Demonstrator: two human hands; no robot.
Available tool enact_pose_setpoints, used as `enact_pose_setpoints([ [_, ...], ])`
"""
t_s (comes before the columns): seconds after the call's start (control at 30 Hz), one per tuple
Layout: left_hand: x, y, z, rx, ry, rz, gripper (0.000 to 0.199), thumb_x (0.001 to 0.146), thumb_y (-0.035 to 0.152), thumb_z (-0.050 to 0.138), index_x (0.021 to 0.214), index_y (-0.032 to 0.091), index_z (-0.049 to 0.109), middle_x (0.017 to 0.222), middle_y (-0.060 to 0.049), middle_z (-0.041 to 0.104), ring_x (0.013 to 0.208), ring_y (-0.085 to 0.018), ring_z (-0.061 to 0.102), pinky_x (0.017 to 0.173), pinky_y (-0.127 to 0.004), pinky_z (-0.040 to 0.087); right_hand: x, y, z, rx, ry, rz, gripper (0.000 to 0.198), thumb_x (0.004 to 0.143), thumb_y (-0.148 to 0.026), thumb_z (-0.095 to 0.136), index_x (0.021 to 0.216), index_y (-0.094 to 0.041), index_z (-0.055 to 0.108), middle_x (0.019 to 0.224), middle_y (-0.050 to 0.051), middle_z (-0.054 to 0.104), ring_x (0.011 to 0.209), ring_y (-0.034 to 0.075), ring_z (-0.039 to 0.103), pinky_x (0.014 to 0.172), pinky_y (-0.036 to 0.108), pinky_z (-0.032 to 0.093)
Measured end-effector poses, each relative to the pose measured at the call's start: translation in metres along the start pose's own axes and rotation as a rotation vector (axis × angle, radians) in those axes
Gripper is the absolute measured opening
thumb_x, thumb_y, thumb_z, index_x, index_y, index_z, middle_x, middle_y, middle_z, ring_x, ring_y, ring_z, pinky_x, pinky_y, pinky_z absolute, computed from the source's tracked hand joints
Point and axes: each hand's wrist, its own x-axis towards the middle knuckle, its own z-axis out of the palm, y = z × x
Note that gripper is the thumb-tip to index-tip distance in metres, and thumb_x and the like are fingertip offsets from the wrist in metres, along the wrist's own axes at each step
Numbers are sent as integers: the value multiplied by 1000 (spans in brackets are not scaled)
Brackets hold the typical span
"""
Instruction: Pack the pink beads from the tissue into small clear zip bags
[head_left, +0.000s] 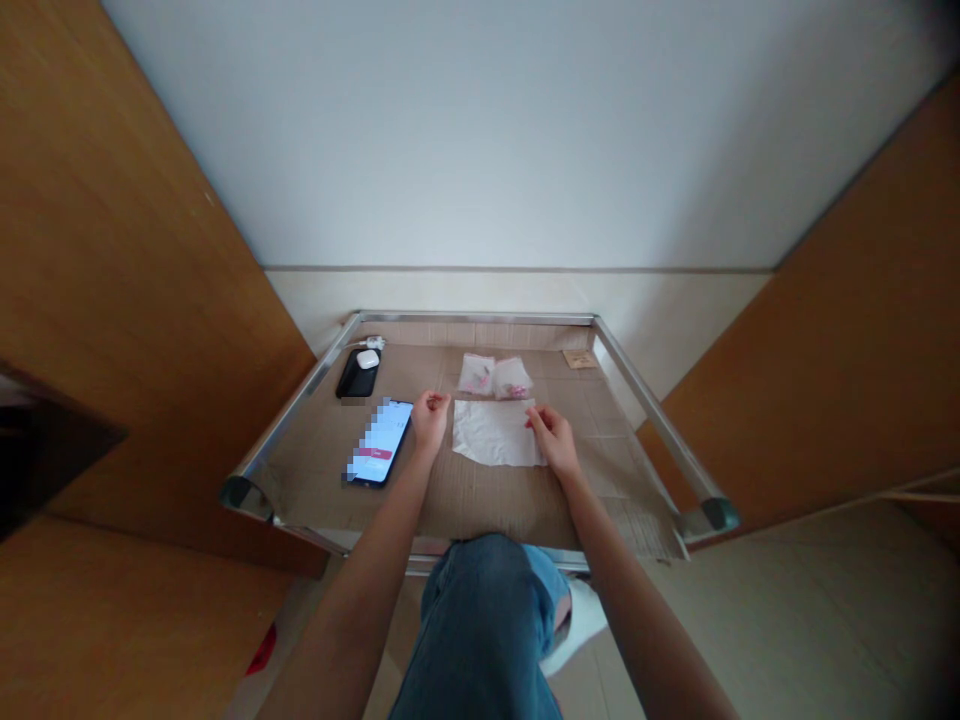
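Observation:
A crumpled-edged white sheet (495,436), cloth or tissue, lies flat in the middle of the cardboard-covered surface (480,505). My right hand (553,440) is over its right edge, thumb and finger pinched together; a tiny reddish spot shows at the fingertips, too small to name. Just left of the sheet, my left hand (430,424) is closed with curled fingers, and whatever is in them is hidden. Beyond the sheet sit two small clear bags, a left bag (476,374) and a right bag (512,379), both with pinkish bits inside.
A lit phone (381,443) lies left of my left hand. Farther back are a black case-like object (358,374), a white earbud case (367,358) and a white plug (375,342). A brown card (579,358) lies back right. Metal rails (652,400) border the surface.

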Motion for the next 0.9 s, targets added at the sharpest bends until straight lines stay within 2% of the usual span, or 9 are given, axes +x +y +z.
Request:
enact_pose_setpoints([
  [0.6, 1, -3, 0, -20, -40, 36, 19, 68, 27, 58, 55, 18, 46, 52, 5, 44, 52, -10, 41, 52, -22, 30, 0, 1, 1, 16, 5, 6, 41, 80, -55, 46, 71, -17, 58, 63, 3, 60, 59, 16, 54, 59, 26, 39],
  [0.9, 0, -3, 0, -13, -49, 44, 18, 68, 27, 58, 56, 18, 48, 54, 4, 45, 53, -11, 42, 53, -22, 30, 1, 3, 1, 23, -4, 5, 41, 80, -56, 46, 72, -17, 58, 62, 3, 60, 59, 16, 54, 59, 26, 40],
])
